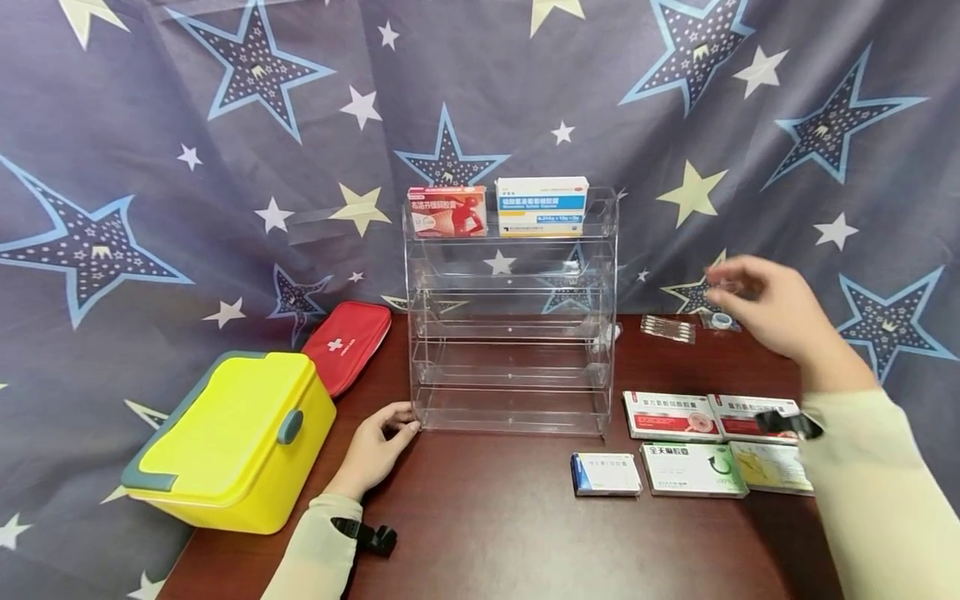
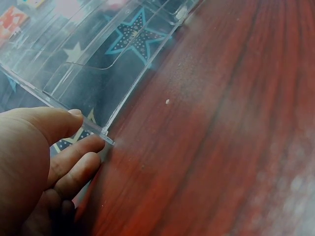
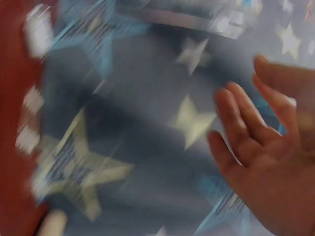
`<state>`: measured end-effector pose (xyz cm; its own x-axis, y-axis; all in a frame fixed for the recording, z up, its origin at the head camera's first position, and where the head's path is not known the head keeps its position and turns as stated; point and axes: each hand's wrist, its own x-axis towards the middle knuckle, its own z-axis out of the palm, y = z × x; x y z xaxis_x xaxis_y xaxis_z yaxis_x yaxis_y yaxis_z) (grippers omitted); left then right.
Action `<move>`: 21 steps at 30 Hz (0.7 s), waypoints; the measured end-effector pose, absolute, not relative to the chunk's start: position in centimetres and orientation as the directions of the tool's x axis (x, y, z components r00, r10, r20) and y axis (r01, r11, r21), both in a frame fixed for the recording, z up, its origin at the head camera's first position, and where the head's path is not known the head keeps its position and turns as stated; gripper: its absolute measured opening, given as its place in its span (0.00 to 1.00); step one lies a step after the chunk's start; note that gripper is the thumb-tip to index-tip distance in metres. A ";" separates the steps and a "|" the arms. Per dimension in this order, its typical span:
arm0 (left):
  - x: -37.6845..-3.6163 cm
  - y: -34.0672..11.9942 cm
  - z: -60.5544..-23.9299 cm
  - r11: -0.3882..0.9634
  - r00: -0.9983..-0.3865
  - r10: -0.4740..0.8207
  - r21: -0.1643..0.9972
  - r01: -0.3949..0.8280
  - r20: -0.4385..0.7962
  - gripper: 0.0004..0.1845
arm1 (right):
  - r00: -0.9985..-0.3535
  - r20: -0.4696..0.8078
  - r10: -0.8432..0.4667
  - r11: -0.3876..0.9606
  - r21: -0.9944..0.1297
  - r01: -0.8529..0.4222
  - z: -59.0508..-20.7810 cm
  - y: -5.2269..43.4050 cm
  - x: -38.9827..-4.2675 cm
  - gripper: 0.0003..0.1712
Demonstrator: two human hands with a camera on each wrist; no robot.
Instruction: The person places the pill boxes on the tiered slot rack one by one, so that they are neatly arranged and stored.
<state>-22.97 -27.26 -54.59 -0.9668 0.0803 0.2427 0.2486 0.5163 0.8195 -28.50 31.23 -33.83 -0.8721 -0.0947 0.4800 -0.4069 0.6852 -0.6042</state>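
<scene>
A clear acrylic display rack (image 1: 510,421) with several tiers stands upright on the table. On its top tier are a red medicine box (image 1: 447,212) and a white-and-blue medicine box (image 1: 543,207). My left hand (image 1: 382,440) holds the rack's lower left corner, thumb and fingertips at its edge (image 2: 106,130). Raised to the right of the rack, my right hand (image 1: 772,304) has nothing in it, its fingers loosely bent; the right wrist view is blurred. Below it lie two red-and-white boxes (image 1: 671,415), a green-and-white box (image 1: 692,469), a yellowish box (image 1: 772,465) and a white-and-blue box (image 1: 606,474).
On the left sits a yellow lidded box (image 1: 240,433) with a grey handle, beside a red first-aid pouch (image 1: 347,346). Packed cotton swabs (image 1: 667,328) and a small bagged roll (image 1: 721,321) lie at the back right. A star-patterned curtain (image 1: 322,150) hangs behind the table.
</scene>
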 end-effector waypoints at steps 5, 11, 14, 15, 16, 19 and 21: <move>-22.9 -27.5 -54.6 0.527 -0.967 0.078 0.814 0.246 0.242 0.16 | -0.938 0.344 -0.045 0.715 -0.645 -0.271 -41.0 38.0 -25.6 0.20; -23.0 -27.5 -54.6 0.529 -0.964 0.080 0.809 0.255 0.252 0.15 | -0.970 0.240 0.039 0.696 -0.703 -0.146 -46.7 42.3 -23.5 0.27; -23.1 -27.3 -54.7 0.528 -0.963 0.088 0.808 0.262 0.254 0.15 | -0.983 0.173 0.063 0.737 -0.672 -0.071 -48.0 43.3 -23.0 0.32; -23.1 -27.3 -54.7 0.529 -0.964 0.086 0.809 0.258 0.252 0.15 | -0.986 0.151 0.068 0.750 -0.660 -0.049 -48.3 43.6 -22.8 0.33; -23.1 -27.3 -54.6 0.528 -0.965 0.081 0.810 0.254 0.250 0.15 | -0.989 0.132 0.069 0.759 -0.650 -0.034 -48.7 43.8 -22.8 0.34; -23.1 -27.2 -54.6 0.530 -0.966 0.072 0.811 0.248 0.248 0.15 | -0.994 0.093 0.062 0.766 -0.642 -0.012 -49.5 44.6 -22.6 0.36; -23.0 -27.2 -54.6 0.534 -0.967 0.073 0.809 0.244 0.244 0.15 | -0.997 0.062 0.049 0.770 -0.638 -0.001 -50.0 45.0 -22.4 0.38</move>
